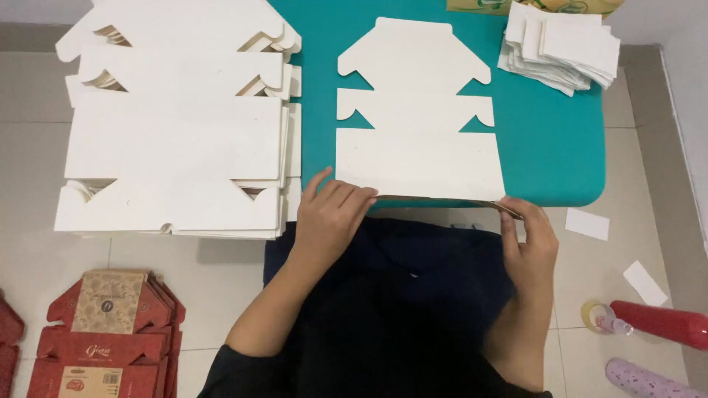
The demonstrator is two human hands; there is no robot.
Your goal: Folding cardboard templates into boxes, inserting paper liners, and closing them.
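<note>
- White die-cut carton blank lies flat, plain side up, on the teal table, its long lower edge at the table's near edge, just in front of the person's dark-clothed lap; that puts the edge flap where both hands can get at it.
- Left hand rests with fingers together and curled over the blank's lower left corner, pressing down on it, seemingly to hold the sheet against the table edge.
- Right hand pinches the lower right end of the same edge between thumb and fingers; a thin brown strip shows along that edge, so the flap looks tilted up or partly folded there.
- Tall stack of identical white blanks sits just left of the table, near the left hand, probably kept there for easy reach.
- Pile of small white card pieces rests on the table's far right corner, well apart from the blank.
- Red printed cartons, flattened and stacked printed side up, lie on the tiled floor at lower left.
- Two loose white slips lie on the floor to the right, near a red bottle on its side and a pinkish object at the frame corner that I cannot identify.
</note>
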